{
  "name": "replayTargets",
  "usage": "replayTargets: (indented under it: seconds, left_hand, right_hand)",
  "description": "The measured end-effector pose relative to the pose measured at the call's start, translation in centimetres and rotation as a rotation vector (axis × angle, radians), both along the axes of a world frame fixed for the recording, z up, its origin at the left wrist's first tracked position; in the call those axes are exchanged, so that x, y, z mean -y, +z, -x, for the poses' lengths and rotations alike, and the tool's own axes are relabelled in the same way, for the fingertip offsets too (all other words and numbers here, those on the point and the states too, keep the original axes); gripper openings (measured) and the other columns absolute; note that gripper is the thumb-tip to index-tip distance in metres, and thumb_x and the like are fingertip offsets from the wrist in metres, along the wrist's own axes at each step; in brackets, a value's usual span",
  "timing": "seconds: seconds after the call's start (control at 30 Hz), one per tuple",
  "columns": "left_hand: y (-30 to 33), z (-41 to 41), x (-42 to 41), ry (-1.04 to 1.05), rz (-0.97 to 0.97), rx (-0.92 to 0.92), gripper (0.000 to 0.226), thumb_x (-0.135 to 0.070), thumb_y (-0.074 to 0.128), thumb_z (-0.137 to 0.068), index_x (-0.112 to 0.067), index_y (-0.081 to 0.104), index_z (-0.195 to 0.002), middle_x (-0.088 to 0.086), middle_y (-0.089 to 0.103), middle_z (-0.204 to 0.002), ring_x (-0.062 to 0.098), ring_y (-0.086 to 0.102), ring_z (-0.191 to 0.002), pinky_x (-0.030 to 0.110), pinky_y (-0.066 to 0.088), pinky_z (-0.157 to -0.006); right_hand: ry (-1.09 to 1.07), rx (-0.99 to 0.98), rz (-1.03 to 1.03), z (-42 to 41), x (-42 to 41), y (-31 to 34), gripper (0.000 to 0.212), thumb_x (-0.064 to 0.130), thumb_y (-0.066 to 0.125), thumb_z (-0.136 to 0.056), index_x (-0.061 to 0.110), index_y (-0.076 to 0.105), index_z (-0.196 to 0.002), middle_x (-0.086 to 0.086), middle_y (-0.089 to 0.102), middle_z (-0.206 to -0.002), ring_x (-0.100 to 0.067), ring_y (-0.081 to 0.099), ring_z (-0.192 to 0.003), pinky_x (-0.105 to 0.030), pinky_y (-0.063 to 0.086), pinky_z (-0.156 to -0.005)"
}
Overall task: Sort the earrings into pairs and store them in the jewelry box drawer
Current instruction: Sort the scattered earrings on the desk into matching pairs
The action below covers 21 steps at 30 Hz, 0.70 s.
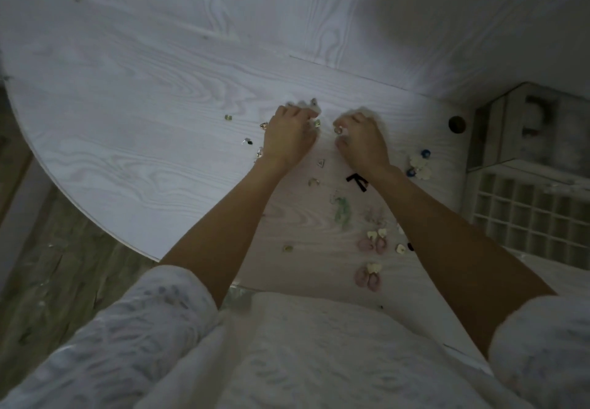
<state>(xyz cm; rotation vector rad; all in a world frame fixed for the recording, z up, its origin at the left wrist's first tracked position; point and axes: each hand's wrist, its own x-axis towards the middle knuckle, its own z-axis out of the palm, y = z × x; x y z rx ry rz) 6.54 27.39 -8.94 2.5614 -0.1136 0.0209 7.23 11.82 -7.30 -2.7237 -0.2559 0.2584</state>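
Several small earrings lie scattered on the white wood-grain table [143, 96]. My left hand [289, 136] rests palm down among small shiny studs, fingers curled over one stud [316, 123]. My right hand [362, 140] is beside it, with a small clear stud [338, 129] pinched at its fingertips. Two pink drop earrings [373, 242] lie side by side, and another pink pair [367, 276] lies nearer me. A green dangling earring [342, 212] and a black bow earring [358, 182] lie between my forearms. The open jewelry box drawer [530, 214] with its grid of compartments sits at the right.
The jewelry box body [523, 131] stands behind the drawer at the right edge. White flower earrings with blue beads [419, 164] lie near it, and a dark round hole [457, 124] is in the tabletop. The table's curved edge runs along the left, with floor below.
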Motion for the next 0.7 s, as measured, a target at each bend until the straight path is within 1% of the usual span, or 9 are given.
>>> replayTargets:
  seconds: [0.1, 0.2, 0.27, 0.33, 0.4, 0.53, 0.57, 0.63, 0.7]
  left_hand:
    - [-0.3, -0.4, 0.4, -0.063, -0.027, -0.053, 0.028, -0.014, 0.057, -0.083, -0.01, 0.064, -0.109, 0.016, 0.063, -0.109, 0.035, 0.051, -0.102, 0.042, 0.044, -0.085]
    - [-0.6, 0.6, -0.3, -0.069, 0.027, -0.041, 0.026, -0.005, 0.054, -0.082, -0.011, 0.066, -0.104, 0.014, 0.062, -0.102, 0.034, 0.052, -0.096, 0.039, 0.046, -0.074]
    - [-0.9, 1.8, -1.1, -0.064, 0.061, -0.047, 0.031, -0.002, 0.054, -0.08, -0.012, 0.065, -0.108, 0.013, 0.061, -0.101, 0.031, 0.053, -0.094, 0.037, 0.047, -0.071]
    - [-0.9, 3.1, -2.0, -0.053, 0.068, -0.066, 0.038, -0.002, 0.056, -0.078, -0.012, 0.061, -0.115, 0.012, 0.06, -0.104, 0.028, 0.054, -0.097, 0.03, 0.044, -0.075]
    - [-0.8, 4.4, -2.8, -0.032, 0.086, -0.071, 0.044, -0.002, 0.059, -0.078, -0.011, 0.057, -0.121, 0.01, 0.06, -0.11, 0.025, 0.055, -0.101, 0.022, 0.038, -0.078]
    - [-0.4, 6.2, -3.7, 0.112, 0.184, -0.056, 0.043, -0.003, 0.058, -0.08, -0.012, 0.055, -0.122, 0.006, 0.06, -0.118, 0.018, 0.058, -0.101, 0.013, 0.035, -0.079]
    - [-0.3, 6.4, -3.9, 0.151, 0.211, -0.054, 0.043, -0.004, 0.057, -0.08, -0.012, 0.055, -0.122, 0.005, 0.06, -0.119, 0.016, 0.057, -0.1, 0.013, 0.036, -0.08]
    - [-0.2, 6.6, -4.2, 0.185, 0.228, -0.042, 0.042, -0.004, 0.058, -0.08, -0.013, 0.056, -0.121, 0.004, 0.06, -0.119, 0.015, 0.056, -0.102, 0.02, 0.041, -0.083]
    - [-0.2, 6.4, -4.4, 0.198, 0.184, -0.055, 0.04, -0.006, 0.06, -0.08, -0.012, 0.057, -0.119, 0.005, 0.061, -0.117, 0.02, 0.055, -0.102, 0.023, 0.04, -0.083]
  right_hand:
    - [0.051, -0.013, -0.009, -0.1, -0.1, -0.5, 0.027, 0.001, 0.053, -0.083, 0.006, 0.063, -0.108, -0.014, 0.058, -0.113, -0.031, 0.05, -0.103, -0.036, 0.042, -0.087]
    - [0.075, 0.014, -0.032, 0.2, 0.4, -0.9, 0.018, 0.001, 0.054, -0.083, 0.004, 0.064, -0.098, -0.016, 0.058, -0.104, -0.032, 0.052, -0.094, -0.035, 0.042, -0.079]
    - [0.074, 0.035, -0.048, 0.5, 0.7, -0.9, 0.016, 0.0, 0.056, -0.081, 0.002, 0.063, -0.096, -0.017, 0.057, -0.101, -0.032, 0.053, -0.092, -0.031, 0.041, -0.074]
    - [0.092, 0.086, -0.061, 1.0, 1.0, -0.8, 0.02, -0.002, 0.058, -0.08, 0.001, 0.062, -0.099, -0.018, 0.057, -0.101, -0.032, 0.054, -0.092, -0.029, 0.041, -0.072]
    - [0.115, 0.126, -0.073, 1.9, 1.0, -0.6, 0.024, -0.001, 0.059, -0.079, 0.003, 0.063, -0.102, -0.017, 0.057, -0.102, -0.031, 0.052, -0.093, -0.03, 0.041, -0.074]
    - [0.187, 0.085, -0.122, 3.7, 0.4, -0.1, 0.022, 0.006, 0.06, -0.083, 0.006, 0.063, -0.104, -0.014, 0.059, -0.101, -0.029, 0.053, -0.093, -0.03, 0.041, -0.074]
    - [0.204, 0.065, -0.132, 3.9, 0.1, -0.2, 0.02, 0.007, 0.06, -0.084, 0.006, 0.063, -0.104, -0.014, 0.059, -0.101, -0.029, 0.055, -0.091, -0.031, 0.043, -0.073]
    - [0.209, 0.031, -0.14, 4.2, -0.3, -0.5, 0.019, 0.007, 0.059, -0.085, 0.004, 0.063, -0.103, -0.015, 0.059, -0.102, -0.028, 0.057, -0.087, -0.034, 0.047, -0.07]
    - [0.186, 0.004, -0.142, 4.2, -0.6, -0.8, 0.015, 0.004, 0.057, -0.085, 0.004, 0.063, -0.099, -0.014, 0.059, -0.1, -0.028, 0.058, -0.083, -0.037, 0.051, -0.069]
